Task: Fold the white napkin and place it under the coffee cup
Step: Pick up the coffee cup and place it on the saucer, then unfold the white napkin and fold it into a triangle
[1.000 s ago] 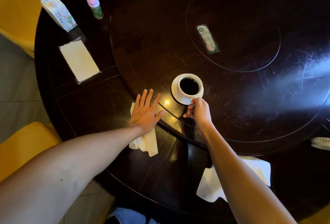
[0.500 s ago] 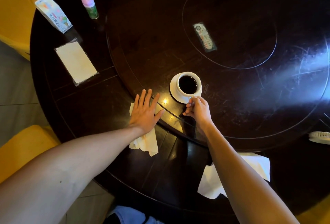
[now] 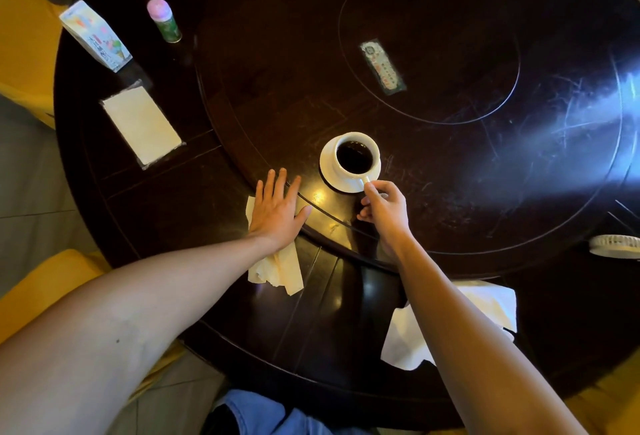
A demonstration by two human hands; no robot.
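A white coffee cup [image 3: 355, 157] full of dark coffee sits on its white saucer [image 3: 327, 164] on the dark round turntable. My right hand [image 3: 384, 209] pinches the cup's handle at the saucer's near edge. A folded white napkin [image 3: 280, 270] lies on the table's outer ring, left of the cup. My left hand [image 3: 277, 209] rests flat on its upper half with fingers spread, hiding that part. A second, crumpled white napkin [image 3: 405, 341] lies near the table's front edge, partly under my right forearm.
A pack of tissues [image 3: 142, 126], a printed carton [image 3: 95, 36] and a small green bottle with a pink cap [image 3: 164, 20] stand at the far left. A label [image 3: 382, 67] lies on the turntable. A white object [image 3: 616, 245] sits at the right edge. Yellow chairs [image 3: 38, 282] surround the table.
The cup and saucer have shifted slightly away from my right hand, which keeps hold of the handle. My left hand stays flat on the napkin.
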